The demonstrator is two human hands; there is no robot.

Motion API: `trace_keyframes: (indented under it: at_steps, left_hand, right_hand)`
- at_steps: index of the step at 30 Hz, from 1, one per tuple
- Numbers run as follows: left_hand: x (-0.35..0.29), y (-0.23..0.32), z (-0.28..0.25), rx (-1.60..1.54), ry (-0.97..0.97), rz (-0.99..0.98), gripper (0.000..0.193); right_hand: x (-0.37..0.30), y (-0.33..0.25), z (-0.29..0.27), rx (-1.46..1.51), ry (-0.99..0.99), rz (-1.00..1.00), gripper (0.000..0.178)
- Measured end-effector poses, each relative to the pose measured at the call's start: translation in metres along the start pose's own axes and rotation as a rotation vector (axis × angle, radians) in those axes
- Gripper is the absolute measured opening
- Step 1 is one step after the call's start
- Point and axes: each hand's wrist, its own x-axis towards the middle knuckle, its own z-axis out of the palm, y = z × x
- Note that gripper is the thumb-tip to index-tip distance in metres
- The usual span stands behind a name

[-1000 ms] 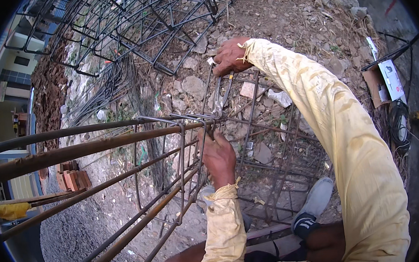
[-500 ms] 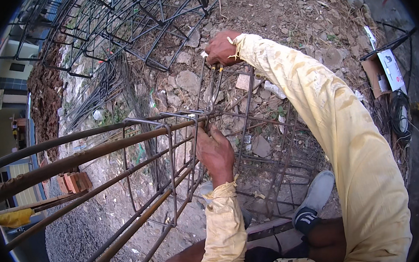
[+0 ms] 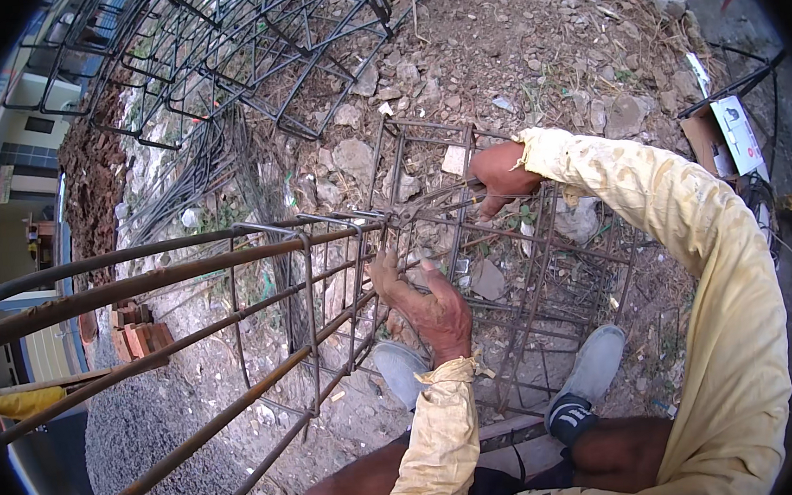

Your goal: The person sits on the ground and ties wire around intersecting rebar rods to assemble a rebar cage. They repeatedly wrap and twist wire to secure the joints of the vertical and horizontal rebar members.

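Note:
My right hand (image 3: 505,176) is closed round the handles of a pair of pincers (image 3: 439,205). Their jaws are at the joint where a stirrup meets the upper long bars of a steel rebar cage (image 3: 229,251); whether they bite on wire there is too small to tell. Just below that joint, my left hand (image 3: 429,310) has its fingers apart and thumb raised, close to the end stirrups (image 3: 358,278). I see nothing held in it. The cage's long rusty bars run off to the lower left.
Another rebar frame (image 3: 544,236) stands under and beyond my hands, near my shoes (image 3: 596,362). More bent black cages (image 3: 251,54) lie at the far left on rubble. Gravel (image 3: 165,442) and bricks (image 3: 141,340) are at left; a cardboard box (image 3: 723,143) is at right.
My right hand has swung from above the joint down to its right, turning the pincers with it. My left hand has drawn back from the bars and its fingers have spread.

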Motion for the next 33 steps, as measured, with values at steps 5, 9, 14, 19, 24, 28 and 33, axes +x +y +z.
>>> trace_keyframes:
  at_steps: [5,9,14,19,24,28,33]
  left_hand:
    - [-0.025,0.009,0.014,-0.259,-0.187,-0.191,0.047]
    - [-0.014,0.025,0.024,-0.704,-0.263,-0.667,0.054]
    - [-0.004,0.012,0.026,-0.804,-0.287,-0.828,0.064]
    - [0.012,0.007,0.024,-0.920,-0.246,-0.854,0.077]
    - [0.025,0.005,0.032,-1.100,-0.279,-0.880,0.068]
    - [0.028,0.000,0.035,-1.185,-0.355,-0.899,0.078]
    - [0.026,0.002,0.031,-1.157,-0.334,-0.927,0.078]
  right_hand:
    - [-0.011,-0.005,0.016,0.523,-0.427,0.170,0.038]
    - [-0.022,0.008,0.039,-0.046,0.433,-0.183,0.047]
    - [-0.047,-0.002,0.041,-0.519,0.852,-0.296,0.063]
    - [-0.052,-0.004,0.030,-0.224,0.477,-0.233,0.067]
    - [-0.039,0.010,0.032,0.092,0.229,-0.250,0.074]
    - [-0.045,-0.001,0.027,0.011,0.312,-0.202,0.067]
    - [-0.058,-0.030,0.025,-0.183,0.452,0.015,0.059]
